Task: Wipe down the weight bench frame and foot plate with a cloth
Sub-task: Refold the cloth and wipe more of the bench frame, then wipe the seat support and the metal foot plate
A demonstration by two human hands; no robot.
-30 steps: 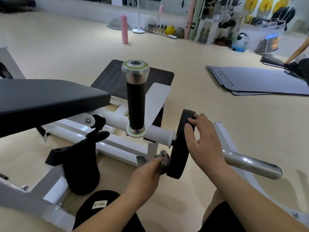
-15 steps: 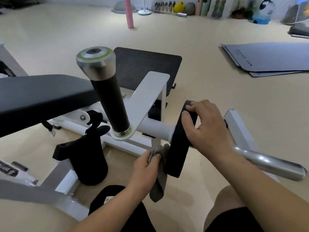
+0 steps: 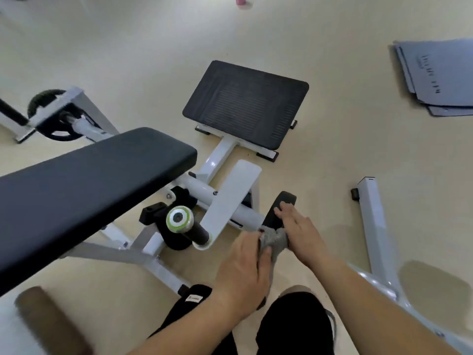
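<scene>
l hand (image 3: 243, 275) grips crumpled grey cloth (image 3: 276, 242), now bunched up vs hanging 0.5 s ago, at black round disc (image 3: 281, 201), r hand (image 3: 300, 233) fingers flatter atop it, white steel frame tube (image 3: 239, 210) beside, black ribbed foot plate (image 3: 245, 103) beyond.

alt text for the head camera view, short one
A person's left hand grips a grey cloth beside a black disc on a white weight bench frame, and the right hand rests on that disc. A black foot plate lies on the floor beyond.
</scene>
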